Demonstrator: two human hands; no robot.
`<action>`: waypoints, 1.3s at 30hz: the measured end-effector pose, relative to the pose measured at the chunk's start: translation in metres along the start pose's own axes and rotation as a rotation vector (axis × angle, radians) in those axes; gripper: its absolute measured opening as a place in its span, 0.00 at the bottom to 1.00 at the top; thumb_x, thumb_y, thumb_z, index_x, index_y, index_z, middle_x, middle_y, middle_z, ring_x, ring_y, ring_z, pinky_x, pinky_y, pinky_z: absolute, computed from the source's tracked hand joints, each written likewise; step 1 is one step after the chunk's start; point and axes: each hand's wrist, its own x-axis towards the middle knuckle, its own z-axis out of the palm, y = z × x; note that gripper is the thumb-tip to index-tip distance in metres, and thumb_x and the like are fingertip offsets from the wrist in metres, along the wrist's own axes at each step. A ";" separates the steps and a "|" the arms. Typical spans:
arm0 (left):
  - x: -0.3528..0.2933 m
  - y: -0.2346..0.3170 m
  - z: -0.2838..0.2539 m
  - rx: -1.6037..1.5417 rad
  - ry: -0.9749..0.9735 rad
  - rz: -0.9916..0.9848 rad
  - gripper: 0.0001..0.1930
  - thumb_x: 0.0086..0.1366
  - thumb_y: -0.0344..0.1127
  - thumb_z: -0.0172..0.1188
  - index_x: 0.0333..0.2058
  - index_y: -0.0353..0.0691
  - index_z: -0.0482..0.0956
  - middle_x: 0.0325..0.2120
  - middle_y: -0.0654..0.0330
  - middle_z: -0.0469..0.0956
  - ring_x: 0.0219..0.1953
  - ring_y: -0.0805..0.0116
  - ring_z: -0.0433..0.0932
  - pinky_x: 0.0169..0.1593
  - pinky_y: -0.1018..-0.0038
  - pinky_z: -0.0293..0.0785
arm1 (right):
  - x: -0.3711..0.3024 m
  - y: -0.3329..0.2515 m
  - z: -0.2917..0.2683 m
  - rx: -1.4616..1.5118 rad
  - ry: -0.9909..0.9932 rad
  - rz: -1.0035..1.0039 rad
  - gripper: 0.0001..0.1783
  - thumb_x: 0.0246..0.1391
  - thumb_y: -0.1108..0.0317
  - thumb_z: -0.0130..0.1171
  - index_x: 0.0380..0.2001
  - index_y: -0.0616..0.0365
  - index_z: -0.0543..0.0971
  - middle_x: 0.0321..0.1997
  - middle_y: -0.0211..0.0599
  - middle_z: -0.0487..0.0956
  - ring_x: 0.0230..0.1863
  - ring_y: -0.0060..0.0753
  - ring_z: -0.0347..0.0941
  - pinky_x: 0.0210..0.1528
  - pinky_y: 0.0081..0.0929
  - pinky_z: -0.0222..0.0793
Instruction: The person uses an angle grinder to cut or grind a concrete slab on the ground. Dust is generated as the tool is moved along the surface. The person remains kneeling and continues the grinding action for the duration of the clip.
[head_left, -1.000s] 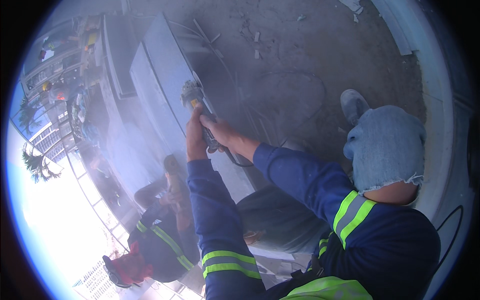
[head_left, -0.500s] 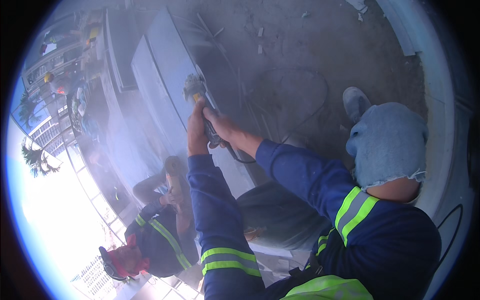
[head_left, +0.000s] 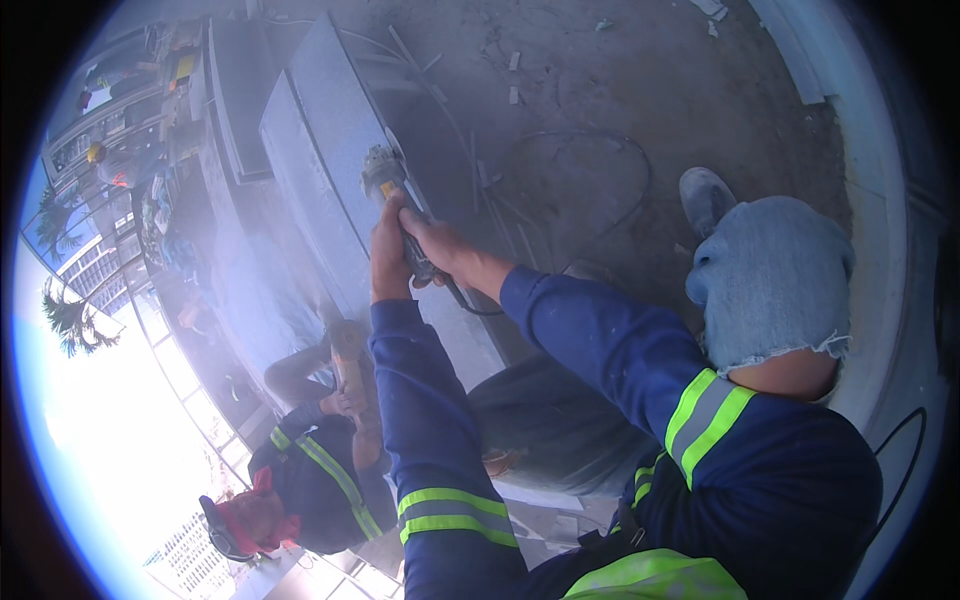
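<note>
Both my hands are closed round an angle grinder (head_left: pixel 386 187) with a grey guarded head, a yellow band and a dark body. My left hand (head_left: pixel 389 252) grips it on the left, close behind the head. Wrapped over the body from the other side is my right hand (head_left: pixel 445 248). The grinder's head rests at the edge of a long grey board (head_left: pixel 340 110), and pale dust hangs around it. Whether the disc touches the board I cannot tell. A dark power cord (head_left: pixel 470 303) runs from the tool's rear end.
On the left, a co-worker (head_left: pixel 325 480) in a reflective-striped top holds another power tool (head_left: pixel 348 350) close to the boards. Further off stands a person in a yellow helmet (head_left: pixel 97 153). Cord loops and scraps (head_left: pixel 515 62) lie on the dusty ground, right of the boards.
The grinder and both my hands have shifted very slightly left in the picture. My grip is the same, and the dust has thinned a little.
</note>
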 end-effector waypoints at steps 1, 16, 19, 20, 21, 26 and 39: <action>-0.001 0.002 0.001 0.001 -0.014 -0.007 0.29 0.80 0.56 0.61 0.54 0.28 0.81 0.36 0.51 0.85 0.33 0.60 0.87 0.36 0.63 0.84 | -0.001 -0.002 0.000 -0.024 0.001 -0.005 0.38 0.79 0.35 0.45 0.58 0.65 0.76 0.32 0.39 0.83 0.20 0.35 0.84 0.12 0.25 0.67; 0.007 -0.016 -0.003 -0.029 -0.022 0.003 0.29 0.80 0.56 0.62 0.51 0.27 0.82 0.35 0.51 0.85 0.32 0.59 0.87 0.34 0.64 0.83 | 0.004 0.013 -0.008 -0.010 0.008 0.007 0.36 0.80 0.35 0.45 0.61 0.60 0.77 0.32 0.37 0.84 0.21 0.33 0.86 0.11 0.24 0.64; 0.008 -0.013 -0.003 -0.008 -0.040 0.005 0.30 0.80 0.57 0.62 0.51 0.26 0.82 0.35 0.51 0.85 0.31 0.59 0.86 0.34 0.64 0.83 | 0.005 0.009 -0.009 -0.012 -0.006 0.016 0.36 0.80 0.35 0.45 0.60 0.60 0.77 0.32 0.37 0.84 0.21 0.34 0.86 0.11 0.24 0.64; 0.007 -0.013 -0.003 -0.009 -0.037 -0.002 0.30 0.80 0.57 0.62 0.51 0.26 0.82 0.34 0.51 0.85 0.31 0.59 0.86 0.34 0.64 0.83 | 0.004 0.008 -0.008 -0.015 -0.002 0.011 0.36 0.80 0.35 0.45 0.60 0.60 0.78 0.32 0.37 0.84 0.21 0.34 0.86 0.11 0.24 0.64; 0.006 -0.011 -0.002 -0.010 -0.034 -0.008 0.31 0.80 0.57 0.62 0.51 0.26 0.82 0.34 0.51 0.85 0.31 0.59 0.86 0.34 0.64 0.83 | 0.001 0.006 -0.007 -0.020 0.003 0.005 0.36 0.80 0.35 0.45 0.60 0.60 0.78 0.32 0.37 0.84 0.21 0.34 0.86 0.11 0.24 0.64; -0.007 -0.008 -0.001 0.009 -0.024 -0.048 0.30 0.80 0.58 0.62 0.50 0.27 0.82 0.34 0.51 0.85 0.31 0.59 0.86 0.34 0.64 0.83 | -0.015 0.004 -0.005 -0.003 0.003 0.007 0.36 0.79 0.34 0.46 0.57 0.61 0.79 0.32 0.38 0.84 0.21 0.34 0.85 0.12 0.25 0.65; 0.007 -0.020 -0.004 0.014 -0.017 -0.019 0.30 0.79 0.57 0.63 0.50 0.27 0.82 0.34 0.51 0.85 0.31 0.59 0.87 0.35 0.63 0.84 | 0.002 0.017 -0.011 -0.015 0.024 0.011 0.37 0.79 0.32 0.46 0.60 0.58 0.77 0.32 0.35 0.84 0.22 0.33 0.86 0.12 0.23 0.64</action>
